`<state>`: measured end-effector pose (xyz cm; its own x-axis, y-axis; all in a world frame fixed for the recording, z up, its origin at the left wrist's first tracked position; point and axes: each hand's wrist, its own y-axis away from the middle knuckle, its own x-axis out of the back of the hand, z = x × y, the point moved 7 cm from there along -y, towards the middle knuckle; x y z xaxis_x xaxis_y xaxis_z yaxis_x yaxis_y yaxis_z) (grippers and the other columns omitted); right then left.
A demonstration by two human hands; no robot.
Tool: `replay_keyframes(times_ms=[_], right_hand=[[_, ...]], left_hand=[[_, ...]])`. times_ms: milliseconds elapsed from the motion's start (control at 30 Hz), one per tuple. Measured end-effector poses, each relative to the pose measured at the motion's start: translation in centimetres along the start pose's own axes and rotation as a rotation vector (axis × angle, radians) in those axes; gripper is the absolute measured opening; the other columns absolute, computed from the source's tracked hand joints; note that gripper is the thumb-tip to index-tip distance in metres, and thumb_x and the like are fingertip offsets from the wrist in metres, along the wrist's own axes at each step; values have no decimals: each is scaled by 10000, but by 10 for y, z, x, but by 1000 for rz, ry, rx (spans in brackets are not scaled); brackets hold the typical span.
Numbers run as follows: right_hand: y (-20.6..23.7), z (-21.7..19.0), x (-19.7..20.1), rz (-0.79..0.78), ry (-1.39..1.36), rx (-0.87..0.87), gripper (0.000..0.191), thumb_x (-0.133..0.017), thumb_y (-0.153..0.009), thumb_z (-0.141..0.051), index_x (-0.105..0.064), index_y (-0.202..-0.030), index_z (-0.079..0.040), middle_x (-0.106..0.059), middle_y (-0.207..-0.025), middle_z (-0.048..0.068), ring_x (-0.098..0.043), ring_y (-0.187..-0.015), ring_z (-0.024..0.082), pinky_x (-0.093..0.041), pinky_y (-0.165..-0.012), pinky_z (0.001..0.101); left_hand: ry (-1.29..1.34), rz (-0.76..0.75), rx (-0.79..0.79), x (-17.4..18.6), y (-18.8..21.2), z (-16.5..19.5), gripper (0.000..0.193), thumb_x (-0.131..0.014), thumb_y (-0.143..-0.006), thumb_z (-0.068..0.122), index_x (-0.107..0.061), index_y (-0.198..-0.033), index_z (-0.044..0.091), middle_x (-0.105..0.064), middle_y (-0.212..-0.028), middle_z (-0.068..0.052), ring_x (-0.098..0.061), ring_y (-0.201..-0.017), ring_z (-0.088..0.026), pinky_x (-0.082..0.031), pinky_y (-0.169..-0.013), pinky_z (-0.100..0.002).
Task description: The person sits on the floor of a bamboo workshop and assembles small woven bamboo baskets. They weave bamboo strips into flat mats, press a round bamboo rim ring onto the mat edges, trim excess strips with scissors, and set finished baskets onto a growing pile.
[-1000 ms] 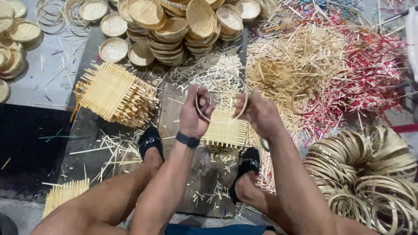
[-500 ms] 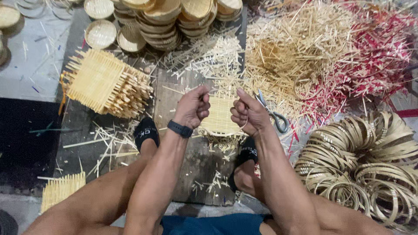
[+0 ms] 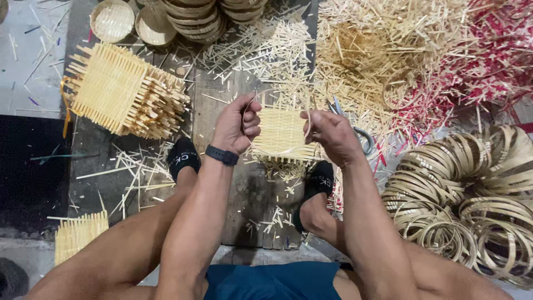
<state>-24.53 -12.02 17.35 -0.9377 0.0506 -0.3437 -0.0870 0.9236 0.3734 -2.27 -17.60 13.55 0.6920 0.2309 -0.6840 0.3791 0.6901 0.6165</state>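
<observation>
Hands part, ring spreads over mat
Left hand (image 3: 236, 125) and right hand (image 3: 327, 133) now sit wider apart than half a second ago, thin bamboo hoop (image 3: 277, 151) stretched around small square woven bamboo mat (image 3: 282, 133); fists earlier nearly met.

Floor-level basket-weaving workshop — handcraft production site. Evidence: stack of square woven bamboo mats (image 3: 125, 91) on a worn plank floor (image 3: 252, 194); nested round woven baskets (image 3: 189, 16) at the far edge; heap of bent bamboo rings (image 3: 472, 194) to one side; loose piles of natural (image 3: 377, 50) and red-dyed splints (image 3: 488, 50); scissors (image 3: 355, 130) among offcuts — trimmings scattered across the whole surface.
</observation>
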Motion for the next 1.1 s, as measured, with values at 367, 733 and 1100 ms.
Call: replay_keyframes(times_ms=[367, 733, 1100], right_hand=[[-32, 106, 70, 501, 494, -93, 164, -775, -872, -85, -765, -972, 45, -732, -769, 101, -678, -625, 162, -553, -555, 283], [-24, 139, 81, 627, 731, -239, 221, -787, -826, -186, -789, -1010, -64, -763, -797, 153, -724, -652, 308, -585, -695, 397], [-29, 136, 82, 649, 819, 31, 217, -846, -744, -164, -816, -932, -59, -781, -830, 135, -761, -761, 234, -579, -782, 337]], left_hand=[[-1266, 354, -734, 66, -41, -34, 223, -758, -810, 186, -793, -981, 48, -766, -824, -88, -726, -725, -182, -576, -693, -319], [-1387, 602, -376, 107, -59, -55, 265, -870, -679, 134, -820, -936, 86, -791, -863, -107, -765, -776, -218, -598, -758, -335], [-1300, 639, -356, 109, -58, -53, 236, -894, -647, 120, -818, -869, 97, -797, -828, -64, -763, -746, -174, -600, -741, -310]])
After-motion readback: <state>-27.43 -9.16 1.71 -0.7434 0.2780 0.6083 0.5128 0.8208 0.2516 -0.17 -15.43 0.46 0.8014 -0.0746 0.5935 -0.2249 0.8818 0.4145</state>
